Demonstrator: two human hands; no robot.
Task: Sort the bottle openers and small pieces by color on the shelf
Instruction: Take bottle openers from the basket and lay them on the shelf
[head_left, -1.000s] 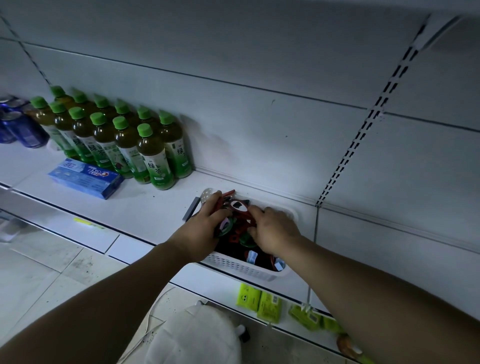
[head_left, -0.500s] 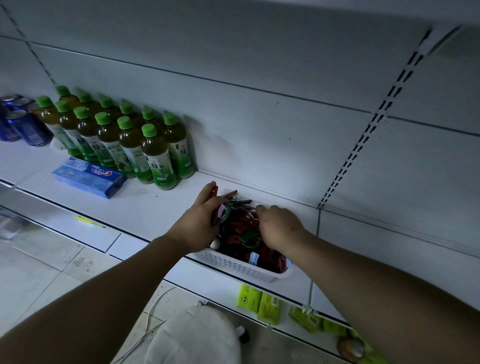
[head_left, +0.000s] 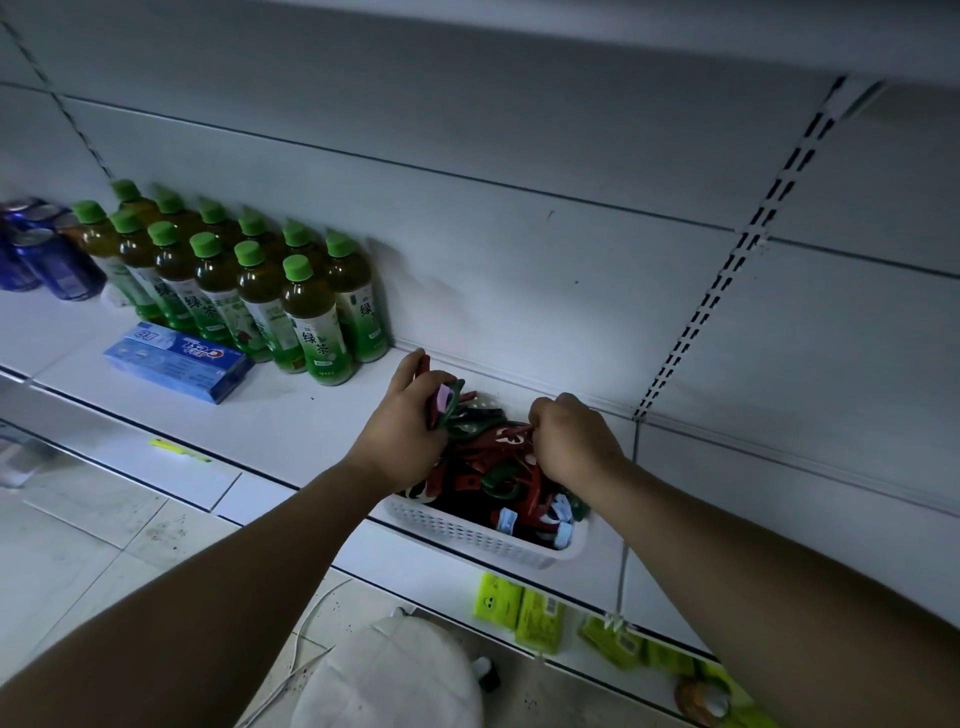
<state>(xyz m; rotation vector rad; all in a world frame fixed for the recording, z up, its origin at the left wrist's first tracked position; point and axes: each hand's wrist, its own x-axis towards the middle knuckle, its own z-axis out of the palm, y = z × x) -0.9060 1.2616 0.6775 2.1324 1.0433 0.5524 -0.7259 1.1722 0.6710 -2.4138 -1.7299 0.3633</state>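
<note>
A white perforated basket (head_left: 467, 532) sits on the white shelf (head_left: 291, 415), heaped with red, green and black bottle openers (head_left: 488, 470) and a few small pale blue pieces (head_left: 561, 506). My left hand (head_left: 402, 431) is over the basket's left end and grips a bunch of openers, a green one (head_left: 451, 402) and a pink piece showing between the fingers. My right hand (head_left: 571, 439) is over the back right of the basket, its fingers pinching a red opener (head_left: 511, 434) that lies on the heap.
Green-capped tea bottles (head_left: 311, 317) stand in rows at the back left, with blue cans (head_left: 52, 260) beyond them. A blue toothpaste box (head_left: 176, 361) lies in front. Yellow-green packets (head_left: 519, 608) sit on the lower shelf. A white round object (head_left: 389, 675) is below.
My left hand has lifted slightly up and left with its bunch of openers. My right hand has shifted to the right and back, now pinching a red opener.
</note>
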